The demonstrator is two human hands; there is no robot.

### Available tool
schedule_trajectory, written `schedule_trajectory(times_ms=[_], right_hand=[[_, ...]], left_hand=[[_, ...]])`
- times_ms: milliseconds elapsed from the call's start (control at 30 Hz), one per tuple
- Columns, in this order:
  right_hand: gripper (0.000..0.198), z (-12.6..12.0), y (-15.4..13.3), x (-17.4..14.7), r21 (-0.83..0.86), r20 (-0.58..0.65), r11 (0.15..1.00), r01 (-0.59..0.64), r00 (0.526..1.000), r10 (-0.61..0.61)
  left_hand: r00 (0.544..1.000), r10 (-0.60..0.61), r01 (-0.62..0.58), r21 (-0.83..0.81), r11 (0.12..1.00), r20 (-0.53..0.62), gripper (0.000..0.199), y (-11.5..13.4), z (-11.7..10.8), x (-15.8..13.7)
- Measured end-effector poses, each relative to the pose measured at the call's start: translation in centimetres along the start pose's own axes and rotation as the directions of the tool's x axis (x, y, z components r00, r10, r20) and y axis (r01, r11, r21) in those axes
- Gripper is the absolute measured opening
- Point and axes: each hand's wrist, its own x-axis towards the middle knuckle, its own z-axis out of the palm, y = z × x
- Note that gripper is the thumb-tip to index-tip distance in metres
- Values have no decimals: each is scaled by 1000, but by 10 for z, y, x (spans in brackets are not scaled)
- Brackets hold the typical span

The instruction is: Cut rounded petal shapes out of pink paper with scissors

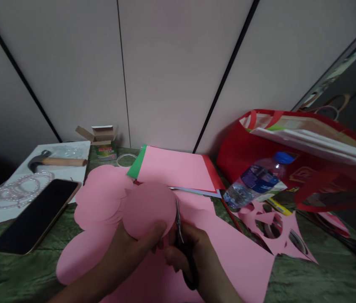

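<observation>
My left hand (127,248) pinches a round pink paper piece (148,208) by its lower edge, thumb on its front. My right hand (196,256) grips black-handled scissors (180,240), whose blades point up along the right edge of that round piece. Below both hands lies a large pink sheet (237,252). Several cut pink circles (102,195) are piled to the left of the held piece.
A dark phone (35,216) lies at left beside bead bracelets (16,189) and a hammer (57,161) on a white board. A stack of pink, green and red sheets (174,168), a lying water bottle (256,179), pink offcuts (275,227) and a red bag (307,155) sit behind and right.
</observation>
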Motion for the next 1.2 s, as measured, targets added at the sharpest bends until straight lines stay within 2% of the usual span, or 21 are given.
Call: schedule_trajectory(times_ms=[200,533,767,867,1067,1200], right_hand=[[30,2,-4,-2,-7,-2,1000,5,1000,-5],[32,3,-2,-5,-47,-17,997,-59,998,58],[31,7,-3,-5,-44,-41,991,-123,992,121],[33,7,-5,-4,-33,-44,995,-98,994,97],[30,1,-8,-4,-57,-2,998,-3,1000,3],[30,1,-8,-4,-40,15,999,14,1000,-14]], left_hand=[[997,37,-37,8,999,72,23,-6,-4,5],[988,111,-111,-6,994,109,32,-15,-7,9],[1000,8,-8,-8,1000,-13,27,-3,-1,2],[1000,-4,4,-18,1000,-17,22,0,1,-1],[997,45,-43,-38,998,63,19,-3,3,-2],[998,38,-37,-29,999,40,14,-1,3,-2]])
